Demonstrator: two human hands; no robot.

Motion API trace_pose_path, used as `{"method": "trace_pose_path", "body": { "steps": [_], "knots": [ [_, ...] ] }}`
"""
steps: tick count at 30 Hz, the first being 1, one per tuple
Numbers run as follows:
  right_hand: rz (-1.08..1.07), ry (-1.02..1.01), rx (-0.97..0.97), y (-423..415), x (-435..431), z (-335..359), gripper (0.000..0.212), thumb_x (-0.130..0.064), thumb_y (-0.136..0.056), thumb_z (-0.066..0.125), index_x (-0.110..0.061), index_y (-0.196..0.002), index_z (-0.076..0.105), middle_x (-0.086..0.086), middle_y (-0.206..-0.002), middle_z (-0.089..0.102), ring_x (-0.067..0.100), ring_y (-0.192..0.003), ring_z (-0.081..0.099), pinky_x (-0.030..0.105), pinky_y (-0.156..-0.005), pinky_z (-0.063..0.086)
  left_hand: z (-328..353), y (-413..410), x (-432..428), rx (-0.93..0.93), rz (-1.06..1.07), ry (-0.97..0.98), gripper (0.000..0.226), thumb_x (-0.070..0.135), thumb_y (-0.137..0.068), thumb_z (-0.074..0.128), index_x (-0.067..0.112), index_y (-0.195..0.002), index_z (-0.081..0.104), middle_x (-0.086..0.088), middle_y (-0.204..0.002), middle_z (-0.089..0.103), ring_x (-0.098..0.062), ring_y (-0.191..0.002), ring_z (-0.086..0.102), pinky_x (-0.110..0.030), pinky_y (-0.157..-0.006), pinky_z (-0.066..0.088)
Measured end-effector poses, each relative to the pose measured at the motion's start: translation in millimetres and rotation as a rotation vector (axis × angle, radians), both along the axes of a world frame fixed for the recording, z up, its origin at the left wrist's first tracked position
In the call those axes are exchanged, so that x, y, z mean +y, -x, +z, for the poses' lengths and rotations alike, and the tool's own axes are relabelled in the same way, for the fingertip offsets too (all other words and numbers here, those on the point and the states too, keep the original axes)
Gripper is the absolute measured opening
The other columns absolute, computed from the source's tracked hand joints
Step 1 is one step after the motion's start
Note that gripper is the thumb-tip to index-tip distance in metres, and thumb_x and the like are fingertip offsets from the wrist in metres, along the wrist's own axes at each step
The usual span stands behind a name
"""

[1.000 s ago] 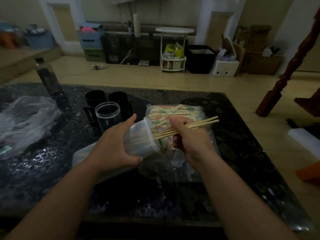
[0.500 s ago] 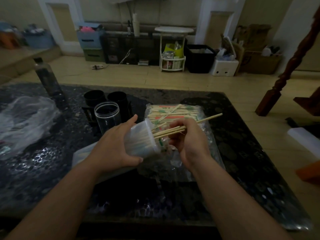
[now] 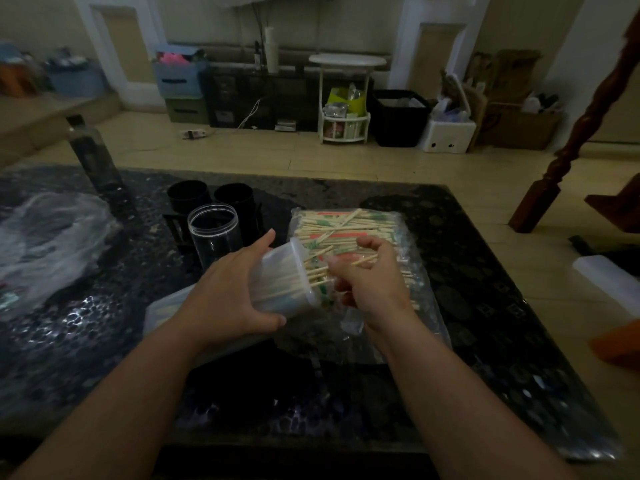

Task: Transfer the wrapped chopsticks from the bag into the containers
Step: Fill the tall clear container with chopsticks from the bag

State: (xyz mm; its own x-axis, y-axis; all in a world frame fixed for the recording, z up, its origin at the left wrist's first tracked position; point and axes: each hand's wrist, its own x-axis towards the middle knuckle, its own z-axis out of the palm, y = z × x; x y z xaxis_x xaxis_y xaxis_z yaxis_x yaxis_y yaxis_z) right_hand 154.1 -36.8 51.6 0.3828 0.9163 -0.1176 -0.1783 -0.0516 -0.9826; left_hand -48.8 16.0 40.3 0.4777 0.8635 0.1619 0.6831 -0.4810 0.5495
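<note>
My left hand (image 3: 228, 289) grips a clear plastic container (image 3: 289, 284) tipped on its side, mouth to the right, with many wrapped chopsticks inside. My right hand (image 3: 367, 275) is at the container's mouth, fingers curled round the ends of a few wrapped chopsticks (image 3: 320, 271) that stick out of it. Just behind lies the open clear bag (image 3: 346, 225) full of wrapped chopsticks with green and red print. A second clear container (image 3: 214, 232) stands upright and empty to the left of the bag.
Two black cups (image 3: 207, 197) stand behind the empty container. A dark bottle (image 3: 90, 150) stands at the table's far left, and crumpled clear plastic (image 3: 45, 240) lies on the left. The dark patterned table (image 3: 467, 271) ends close on the right.
My right hand has pushed the chopsticks leftward into the tilted container; their long free ends no longer stick out past the hand. The left hand has kept the container tilted.
</note>
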Motion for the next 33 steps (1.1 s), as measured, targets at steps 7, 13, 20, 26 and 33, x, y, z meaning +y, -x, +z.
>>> {"method": "trace_pose_path", "body": {
  "steps": [7, 13, 20, 26, 33],
  "knots": [
    [-0.158, -0.059, -0.318, -0.8, 4.6, -5.2, 0.030, -0.037, -0.089, 0.052, -0.015, -0.093, 0.072, -0.001, -0.087, 0.072, 0.021, -0.087, 0.066, 0.045, -0.084, 0.055, -1.5, 2.0, 1.5, -0.014, 0.011, 0.015, 0.122, 0.063, -0.044, 0.072, 0.047, -0.150, 0.012, 0.010, -0.144, 0.042, -0.013, -0.128, 0.042, -0.032, -0.102, 0.036],
    [0.047, -0.079, -0.336, 12.8, 1.9, -11.5, 0.032, -0.033, -0.092, 0.050, -0.024, -0.113, 0.072, -0.012, -0.113, 0.069, 0.008, -0.108, 0.061, 0.035, -0.097, 0.050, -1.0, 1.3, 1.2, -0.015, -0.002, 0.020, 0.122, 0.060, -0.045, 0.071, 0.044, -0.151, 0.014, 0.008, -0.140, 0.046, -0.012, -0.124, 0.044, -0.032, -0.100, 0.038],
    [0.316, -0.149, -0.524, 4.7, 0.2, -12.8, 0.032, -0.025, -0.091, 0.048, -0.028, -0.108, 0.075, -0.028, -0.095, 0.064, -0.002, -0.096, 0.060, 0.029, -0.088, 0.050, -0.3, 3.9, 3.2, -0.029, 0.014, 0.023, 0.121, 0.059, -0.045, 0.070, 0.045, -0.151, 0.013, 0.012, -0.142, 0.044, -0.013, -0.125, 0.045, -0.036, -0.100, 0.040],
    [-0.090, -0.001, -0.579, -16.1, 6.6, -12.9, 0.021, -0.025, -0.095, 0.050, -0.022, -0.081, 0.066, -0.008, -0.087, 0.067, 0.011, -0.085, 0.061, 0.030, -0.076, 0.049, 2.3, 4.9, 0.4, -0.082, 0.044, -0.007, 0.123, 0.063, -0.043, 0.071, 0.044, -0.150, 0.015, 0.009, -0.141, 0.045, -0.014, -0.126, 0.045, -0.032, -0.099, 0.038],
    [0.182, 0.259, 0.243, -4.5, 2.9, -16.0, 0.024, -0.023, -0.096, 0.048, -0.011, -0.091, 0.069, 0.008, -0.073, 0.072, 0.023, -0.068, 0.065, 0.042, -0.078, 0.055, 5.2, 4.2, 1.6, -0.020, 0.015, 0.005, 0.121, 0.068, -0.046, 0.065, 0.037, -0.152, 0.016, 0.008, -0.151, 0.032, -0.013, -0.135, 0.033, -0.031, -0.108, 0.030]
  ]
}}
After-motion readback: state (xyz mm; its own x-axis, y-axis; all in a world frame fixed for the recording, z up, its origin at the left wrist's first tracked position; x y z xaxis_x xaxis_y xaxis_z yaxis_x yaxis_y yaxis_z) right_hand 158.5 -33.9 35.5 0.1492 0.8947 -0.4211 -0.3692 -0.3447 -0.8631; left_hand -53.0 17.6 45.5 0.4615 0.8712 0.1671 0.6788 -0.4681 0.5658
